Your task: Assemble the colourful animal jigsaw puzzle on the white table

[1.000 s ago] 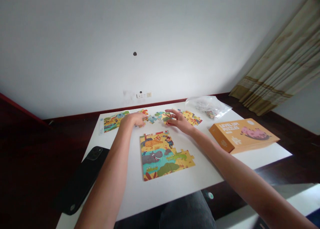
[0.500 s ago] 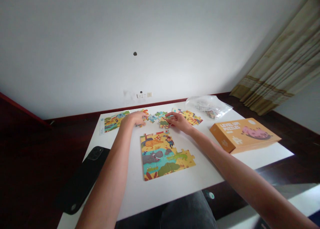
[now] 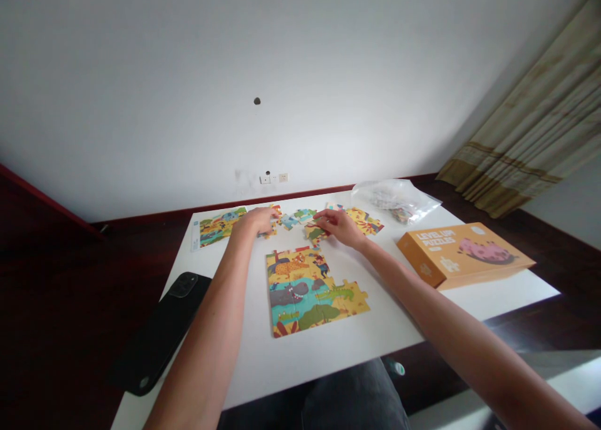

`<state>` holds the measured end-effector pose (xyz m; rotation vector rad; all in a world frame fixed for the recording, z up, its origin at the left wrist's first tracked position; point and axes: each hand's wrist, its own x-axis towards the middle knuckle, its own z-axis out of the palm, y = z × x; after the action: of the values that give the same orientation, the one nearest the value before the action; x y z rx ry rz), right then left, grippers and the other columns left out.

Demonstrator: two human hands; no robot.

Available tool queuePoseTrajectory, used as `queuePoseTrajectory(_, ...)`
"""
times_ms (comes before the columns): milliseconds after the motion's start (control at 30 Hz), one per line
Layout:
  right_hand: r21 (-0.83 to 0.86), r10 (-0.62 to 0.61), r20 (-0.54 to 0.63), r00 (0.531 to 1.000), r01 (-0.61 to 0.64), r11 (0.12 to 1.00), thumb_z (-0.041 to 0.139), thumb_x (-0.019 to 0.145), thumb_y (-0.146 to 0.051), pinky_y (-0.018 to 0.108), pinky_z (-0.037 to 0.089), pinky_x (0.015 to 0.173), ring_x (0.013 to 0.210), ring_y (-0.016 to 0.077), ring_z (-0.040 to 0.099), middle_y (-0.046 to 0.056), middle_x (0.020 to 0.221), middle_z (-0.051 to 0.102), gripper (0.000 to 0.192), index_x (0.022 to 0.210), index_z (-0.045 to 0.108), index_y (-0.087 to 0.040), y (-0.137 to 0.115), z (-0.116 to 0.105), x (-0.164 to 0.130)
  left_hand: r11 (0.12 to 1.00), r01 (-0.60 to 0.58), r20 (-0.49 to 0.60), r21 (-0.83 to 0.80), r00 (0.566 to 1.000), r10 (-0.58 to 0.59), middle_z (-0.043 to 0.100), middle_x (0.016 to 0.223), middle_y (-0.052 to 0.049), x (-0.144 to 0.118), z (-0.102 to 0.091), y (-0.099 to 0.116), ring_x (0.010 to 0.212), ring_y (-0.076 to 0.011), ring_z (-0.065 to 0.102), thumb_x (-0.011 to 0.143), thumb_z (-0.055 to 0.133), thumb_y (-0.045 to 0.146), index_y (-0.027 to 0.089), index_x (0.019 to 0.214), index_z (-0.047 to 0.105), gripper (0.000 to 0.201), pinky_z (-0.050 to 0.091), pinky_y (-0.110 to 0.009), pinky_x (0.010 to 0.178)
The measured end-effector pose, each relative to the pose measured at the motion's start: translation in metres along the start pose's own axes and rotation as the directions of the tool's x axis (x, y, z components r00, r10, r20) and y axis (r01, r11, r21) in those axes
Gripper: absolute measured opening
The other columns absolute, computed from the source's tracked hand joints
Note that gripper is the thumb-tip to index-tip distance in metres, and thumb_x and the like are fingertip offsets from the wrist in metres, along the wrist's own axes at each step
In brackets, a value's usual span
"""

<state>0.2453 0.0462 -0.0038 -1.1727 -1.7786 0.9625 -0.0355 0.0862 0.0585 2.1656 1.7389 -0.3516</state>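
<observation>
While both arms reach over the white table (image 3: 357, 342), the right hand (image 3: 342, 227) pinches a loose puzzle piece (image 3: 313, 232) between thumb and fingers, just above the top edge of the half-built puzzle (image 3: 310, 289). The left hand (image 3: 253, 221) lies with curled fingers on other loose pieces (image 3: 293, 218) at the far side of the table; I cannot tell if it grips one. A reference picture (image 3: 218, 225) lies left of this hand. An orange box (image 3: 462, 252) and a plastic bag (image 3: 397, 199) are at the right, and a black phone (image 3: 162, 330) at the near left edge.
</observation>
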Motion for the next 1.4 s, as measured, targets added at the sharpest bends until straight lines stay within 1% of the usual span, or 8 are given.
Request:
queuePoseTrajectory(133,-0.109,-0.060,-0.089,0.994,0.050,0.993,0.059,0.094,-0.050,0.026,0.044,0.056,0.065,0.0152,0.058,0.004,0.083,0.071,0.039,0.107,0.079,-0.019,-0.003,-0.024,0.004,1.000,-0.001,-0.016,-0.015,1.000,0.001,0.071,0.136,0.000,-0.001,-0.001,0.001,0.103,-0.0223,0.074,0.074,0.073,0.015,0.034,0.145,0.060,0.074,0.057,-0.027,0.081)
queuePoseTrajectory(233,-0.134,0.013,-0.091,0.996,-0.025,0.991,0.054,0.096,-0.053,0.024,0.034,0.047,0.054,0.0119,0.047,0.001,0.071,0.065,0.046,0.113,0.078,-0.017,0.001,-0.035,0.005,1.000,-0.012,-0.020,-0.021,1.000,0.011,0.072,0.135,0.000,-0.002,-0.001,0.000,0.102,-0.0207,0.073,0.077,0.073,0.017,0.034,0.145,0.059,0.072,0.056,-0.026,0.080)
queuePoseTrajectory(433,-0.095,0.046,0.180,0.982,-0.029,0.995,0.070,0.085,-0.031,0.025,0.052,0.068,0.080,0.0156,0.064,0.005,0.100,0.075,0.053,0.137,0.066,-0.022,0.002,-0.037,0.000,0.999,-0.025,-0.023,-0.021,0.999,0.024,0.072,0.134,-0.001,-0.001,0.000,-0.002,0.099,-0.0193,0.073,0.080,0.075,0.022,0.034,0.147,0.059,0.070,0.055,-0.024,0.077)
queuePoseTrajectory(533,-0.065,0.029,0.215,0.976,-0.015,0.998,0.073,0.080,-0.023,0.027,0.054,0.077,0.092,0.0178,0.067,0.006,0.114,0.075,0.062,0.140,0.062,-0.025,0.000,-0.034,-0.001,0.999,-0.030,-0.033,-0.029,0.999,0.029,0.073,0.133,-0.001,0.001,0.001,-0.003,0.097,-0.0194,0.074,0.079,0.076,0.022,0.034,0.145,0.060,0.069,0.055,-0.024,0.075)
queuePoseTrajectory(700,0.034,0.092,0.228,0.969,-0.102,0.994,0.074,0.081,-0.033,0.026,0.052,0.066,0.077,0.0162,0.066,0.003,0.089,0.075,0.055,0.134,0.065,-0.020,0.001,-0.029,0.001,0.998,-0.041,-0.058,-0.048,0.998,0.039,0.075,0.129,-0.001,0.002,0.001,-0.004,0.096,-0.0205,0.074,0.078,0.078,0.024,0.033,0.142,0.064,0.066,0.054,-0.026,0.077)
queuePoseTrajectory(900,-0.083,0.050,0.178,0.983,-0.036,0.996,0.066,0.089,-0.052,0.025,0.049,0.061,0.067,0.0134,0.057,0.001,0.076,0.065,0.038,0.097,0.076,-0.017,-0.007,-0.028,-0.002,0.996,-0.034,-0.088,-0.078,0.996,0.027,0.076,0.127,-0.002,-0.001,-0.001,-0.001,0.098,-0.0210,0.074,0.081,0.076,0.031,0.031,0.136,0.069,0.055,0.054,-0.026,0.080)
queuePoseTrajectory(1167,0.049,-0.025,0.205,0.979,0.015,0.999,0.070,0.087,-0.047,0.027,0.054,0.071,0.076,0.0151,0.063,0.005,0.092,0.072,0.037,0.107,0.075,-0.017,-0.017,-0.016,-0.005,0.994,-0.044,-0.125,-0.105,0.992,0.030,0.079,0.120,-0.006,-0.015,-0.016,0.011,0.101,-0.0236,0.073,0.089,0.065,0.034,0.025,0.126,0.074,0.040,0.052,-0.028,0.080)
queuePoseTrajectory(1400,0.133,0.017,0.241,0.970,-0.051,0.990,0.079,0.080,-0.046,0.027,0.051,0.068,0.072,0.0159,0.065,0.002,0.080,0.074,0.052,0.122,0.070,-0.016,-0.010,-0.007,-0.004,0.992,-0.031,-0.025,-0.124,0.999,0.028,0.080,0.113,-0.005,-0.011,-0.014,0.009,0.087,-0.0208,0.073,0.086,0.067,0.033,0.028,0.132,0.072,0.047,0.053,-0.026,0.072)
